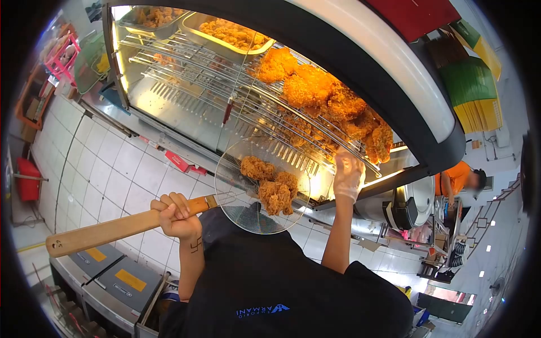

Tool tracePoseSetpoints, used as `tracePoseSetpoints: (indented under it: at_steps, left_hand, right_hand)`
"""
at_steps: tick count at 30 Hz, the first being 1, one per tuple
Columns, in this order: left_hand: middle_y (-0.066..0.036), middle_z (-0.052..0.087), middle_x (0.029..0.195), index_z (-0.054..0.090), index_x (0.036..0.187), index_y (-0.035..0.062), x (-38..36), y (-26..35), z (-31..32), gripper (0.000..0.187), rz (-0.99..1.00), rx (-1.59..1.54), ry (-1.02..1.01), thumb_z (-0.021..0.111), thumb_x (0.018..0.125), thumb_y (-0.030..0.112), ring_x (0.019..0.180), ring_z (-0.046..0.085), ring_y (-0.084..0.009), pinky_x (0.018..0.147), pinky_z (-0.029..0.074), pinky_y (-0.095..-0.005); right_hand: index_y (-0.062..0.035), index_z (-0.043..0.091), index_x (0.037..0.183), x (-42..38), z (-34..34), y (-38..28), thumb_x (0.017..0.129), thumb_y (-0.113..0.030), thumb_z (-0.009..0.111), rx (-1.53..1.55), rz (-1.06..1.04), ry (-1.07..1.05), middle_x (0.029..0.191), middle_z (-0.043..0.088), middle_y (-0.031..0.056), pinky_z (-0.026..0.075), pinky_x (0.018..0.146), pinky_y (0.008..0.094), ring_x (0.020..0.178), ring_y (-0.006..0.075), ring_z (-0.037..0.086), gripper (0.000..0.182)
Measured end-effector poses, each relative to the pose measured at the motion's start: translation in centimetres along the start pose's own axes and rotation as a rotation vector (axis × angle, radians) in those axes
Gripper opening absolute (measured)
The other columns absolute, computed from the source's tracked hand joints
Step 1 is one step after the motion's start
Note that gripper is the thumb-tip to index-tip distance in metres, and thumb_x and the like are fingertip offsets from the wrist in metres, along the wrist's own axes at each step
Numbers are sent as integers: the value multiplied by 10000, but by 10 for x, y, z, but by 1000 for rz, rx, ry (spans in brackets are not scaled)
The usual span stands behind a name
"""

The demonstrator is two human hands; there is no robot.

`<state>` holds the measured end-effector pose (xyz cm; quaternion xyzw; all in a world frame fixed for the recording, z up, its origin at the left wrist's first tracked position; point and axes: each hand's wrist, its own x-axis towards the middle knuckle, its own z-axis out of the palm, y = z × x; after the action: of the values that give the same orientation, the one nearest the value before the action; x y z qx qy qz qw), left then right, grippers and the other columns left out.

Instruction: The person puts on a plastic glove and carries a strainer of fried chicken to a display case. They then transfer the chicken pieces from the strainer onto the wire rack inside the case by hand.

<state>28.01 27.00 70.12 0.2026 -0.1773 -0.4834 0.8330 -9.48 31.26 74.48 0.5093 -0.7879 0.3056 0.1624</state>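
My left hand (176,215) is closed around the wooden handle (107,230) of a round wire-mesh strainer (235,208). Several pieces of fried chicken (276,194) lie in its mesh, just outside the lit display warmer (360,73). Inside the warmer, my right hand (348,176) wears a clear plastic glove and reaches up to the front edge of the wire rack (236,84). Larger fried chicken pieces (315,90) rest on that rack, close to the gloved fingers. Glare and the glove blur those fingertips, so I cannot make out their grip.
Metal trays of fried pieces (225,34) stand at the warmer's far left. A red-handled tool (228,111) hangs by the rack. Grey lidded bins (127,281) are at lower left. Another person in orange (455,179) stands at the right, beyond a large metal pot (414,205).
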Motion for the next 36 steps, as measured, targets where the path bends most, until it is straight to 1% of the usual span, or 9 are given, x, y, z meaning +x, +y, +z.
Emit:
tracePoseSetpoints:
  at_steps: [4, 6, 12, 16, 20, 21, 27, 32, 36]
  left_hand:
    - [6, 312, 523, 312, 673, 135, -1, 0, 2, 195, 8, 9, 20, 461, 756, 40, 420, 289, -99, 421, 309, -216]
    - [14, 305, 537, 300, 661, 149, -1, 1, 3, 229, -2, 9, 5, 472, 761, 37, 429, 291, -89, 425, 297, -208]
    - [17, 306, 548, 294, 654, 155, 0, 1, 0, 245, -11, 4, -19, 475, 765, 32, 439, 300, -87, 429, 292, -205]
    - [16, 308, 550, 296, 653, 154, 1, -1, 0, 241, -10, -12, -14, 471, 764, 32, 442, 307, -87, 427, 292, -205]
    - [17, 305, 550, 298, 655, 153, 1, 0, 1, 235, -14, 0, -3, 470, 765, 37, 442, 303, -87, 423, 288, -205]
    - [17, 305, 550, 298, 656, 153, 0, 1, 2, 234, -18, -1, 2, 470, 766, 38, 442, 302, -87, 422, 287, -204]
    - [15, 305, 551, 295, 663, 155, -1, 1, 2, 236, -13, 7, -2, 474, 765, 41, 442, 299, -86, 424, 286, -199]
    - [8, 310, 540, 307, 672, 142, -1, 2, 1, 210, -11, -2, -8, 463, 762, 34, 436, 287, -94, 432, 301, -212]
    - [16, 309, 555, 301, 663, 152, -1, 1, 4, 234, -8, -16, -4, 476, 760, 31, 446, 300, -87, 435, 286, -205]
  right_hand:
    - [-113, 677, 839, -16, -27, -20, 830, -247, 717, 149, 86, -22, 914, 694, 53, 505, 822, 367, 867, 263, 660, 140]
    - [-169, 686, 937, -21, -33, -18, 844, -200, 672, 36, 177, -178, 977, 699, 55, 503, 867, 381, 996, 252, 644, 99]
    - [-196, 666, 1059, -22, -18, -10, 878, -212, 611, -33, 75, -69, 1079, 674, 84, 501, 873, 426, 1034, 308, 623, 190]
    - [-219, 640, 1217, 8, -14, -26, 917, -511, 532, -210, 566, -283, 1220, 615, 161, 488, 926, 436, 1113, 369, 585, 432]
    - [-198, 662, 1188, 6, 34, 10, 876, -467, 633, -339, 134, 132, 1241, 606, 166, 440, 990, 447, 1161, 352, 554, 413]
    - [-209, 656, 1205, 10, 34, 8, 894, -432, 624, -173, 288, -1, 1272, 587, 155, 432, 995, 461, 1173, 354, 540, 384]
    - [-253, 663, 1193, 19, 25, -2, 895, -404, 631, -222, -105, 120, 1207, 597, 125, 431, 975, 456, 1131, 328, 531, 335]
    - [-159, 682, 1137, 21, 28, 7, 897, -294, 656, 239, -16, 55, 1268, 583, 36, 384, 1032, 432, 1170, 274, 517, 276]
    - [-107, 504, 1353, 16, 48, 10, 835, -504, 688, 218, 258, 85, 1448, 410, 200, 308, 1102, 442, 1321, 351, 388, 678]
